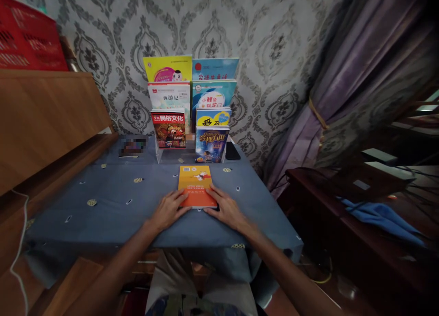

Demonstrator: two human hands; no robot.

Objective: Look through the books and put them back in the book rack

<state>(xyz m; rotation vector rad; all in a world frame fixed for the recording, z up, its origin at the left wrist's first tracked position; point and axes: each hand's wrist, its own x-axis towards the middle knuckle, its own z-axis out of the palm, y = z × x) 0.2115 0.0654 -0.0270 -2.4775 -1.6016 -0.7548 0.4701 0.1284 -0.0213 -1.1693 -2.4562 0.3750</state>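
A small book [195, 185], yellow at the far end and orange at the near end, lies flat on the cloth-covered table in front of me. A barcode shows at its far left corner. My left hand [168, 211] grips its near left corner, fingers over the side and thumb along the near edge. At the near right corner my right hand [226, 208] holds it in the same way. Just beyond stands a clear tiered rack [190, 155] with books in two columns, among them a red-topped book [168, 129] and a dark blue book [211, 145] at the front.
A blue patterned tablecloth [113, 188] covers the table. A black phone [233, 151] lies right of the rack, and a blurred-out item [133, 147] lies to the left. Wooden furniture [44, 124] borders the left side; a purple curtain [308, 105] hangs at the right.
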